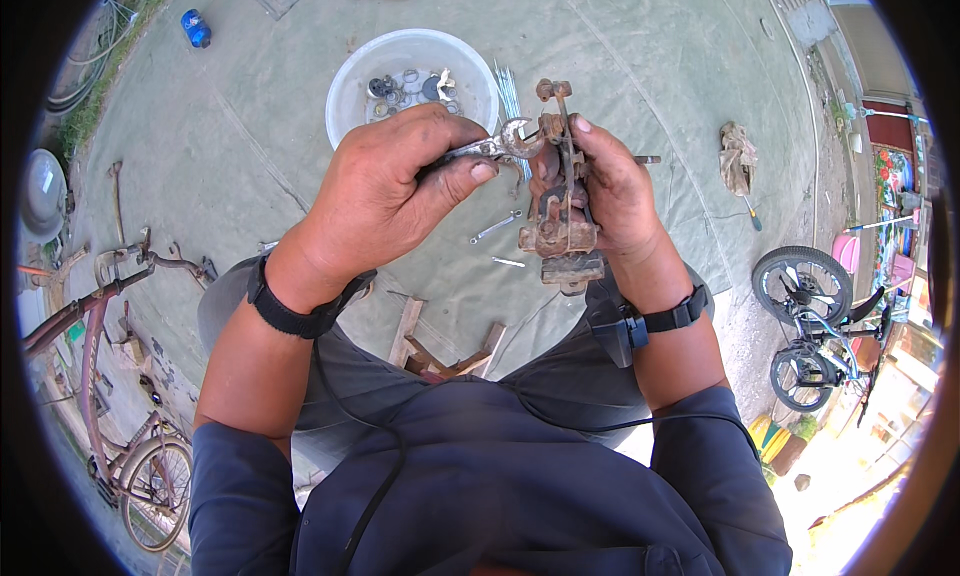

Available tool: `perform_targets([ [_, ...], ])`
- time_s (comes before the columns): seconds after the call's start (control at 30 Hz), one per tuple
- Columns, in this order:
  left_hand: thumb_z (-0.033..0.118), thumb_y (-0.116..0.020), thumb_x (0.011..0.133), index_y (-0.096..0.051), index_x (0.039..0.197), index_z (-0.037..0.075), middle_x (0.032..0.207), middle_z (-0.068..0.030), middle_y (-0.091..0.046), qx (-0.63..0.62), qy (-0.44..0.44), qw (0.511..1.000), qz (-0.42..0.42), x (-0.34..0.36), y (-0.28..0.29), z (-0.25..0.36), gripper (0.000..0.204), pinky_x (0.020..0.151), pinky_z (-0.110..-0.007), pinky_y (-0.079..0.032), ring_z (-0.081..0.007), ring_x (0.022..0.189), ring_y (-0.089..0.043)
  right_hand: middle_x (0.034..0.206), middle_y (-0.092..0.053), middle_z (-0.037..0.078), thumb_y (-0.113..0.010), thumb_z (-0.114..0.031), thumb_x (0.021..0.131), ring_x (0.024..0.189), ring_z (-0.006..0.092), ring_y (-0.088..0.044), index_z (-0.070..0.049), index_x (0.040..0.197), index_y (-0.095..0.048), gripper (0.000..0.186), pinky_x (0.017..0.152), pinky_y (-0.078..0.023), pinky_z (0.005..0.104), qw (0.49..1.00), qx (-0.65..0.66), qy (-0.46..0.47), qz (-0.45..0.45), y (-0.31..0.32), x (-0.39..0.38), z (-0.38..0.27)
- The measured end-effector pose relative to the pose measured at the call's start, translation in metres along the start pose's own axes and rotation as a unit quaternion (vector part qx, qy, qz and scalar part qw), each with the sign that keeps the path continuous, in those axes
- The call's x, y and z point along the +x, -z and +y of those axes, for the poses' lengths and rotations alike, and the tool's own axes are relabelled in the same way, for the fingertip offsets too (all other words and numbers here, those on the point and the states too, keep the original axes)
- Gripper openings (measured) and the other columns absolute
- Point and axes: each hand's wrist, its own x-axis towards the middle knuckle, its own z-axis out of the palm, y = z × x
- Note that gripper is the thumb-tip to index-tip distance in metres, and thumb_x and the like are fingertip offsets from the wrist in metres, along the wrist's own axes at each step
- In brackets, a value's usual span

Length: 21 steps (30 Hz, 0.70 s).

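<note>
My left hand [390, 186] is closed around an open-end wrench [512, 140]. The wrench's jaw is at the upper part of a rusty metal bracket assembly [560, 234]; whether it seats on a nut there I cannot tell. My right hand [622, 191] grips that assembly, its thumb along the right side and its fingers partly hidden behind it. The assembly is held upright, long and narrow at the top, with blocky brown pieces at the bottom. A thin rod [648, 160] shows just right of my right hand.
A translucent basin [345, 71] with rings and small metal parts stands ahead. Thin rods [508, 91] lie beside it. A second wrench [496, 228] and a short metal piece [508, 262] lie below my hands. Bicycles [150, 476] stand left; a small two-wheeler [805, 286] is right.
</note>
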Motion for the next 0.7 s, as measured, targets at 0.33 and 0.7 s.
perform_targets([
  [0.33,0.010,-0.076,0.086,-0.067,0.097,0.000,0.081,-0.0099,-0.063,0.004,0.041,0.999,0.010,0.001,0.004,0.000,0.017,0.058,-0.031,-0.047,-0.0217,0.066,-0.060,0.059,-0.045,0.001,-0.052,-0.047,0.099,0.047,0.0105,-0.041,-0.002,0.090,-0.059,0.046,0.048,-0.040,0.0271,0.993,-0.108,0.032,0.046,-0.003,-0.003,-0.014],
  [0.7,0.002,-0.059,0.090,-0.065,0.110,-0.002,0.086,-0.0081,-0.065,-0.038,0.154,0.987,-0.016,0.001,0.010,-0.003,0.021,0.064,-0.028,-0.049,-0.0151,0.072,-0.061,0.065,-0.050,-0.001,-0.055,-0.037,0.101,0.053,0.0071,-0.043,0.000,0.090,-0.064,0.039,0.049,-0.037,0.0245,0.958,-0.221,0.095,0.155,0.001,0.000,-0.013],
])
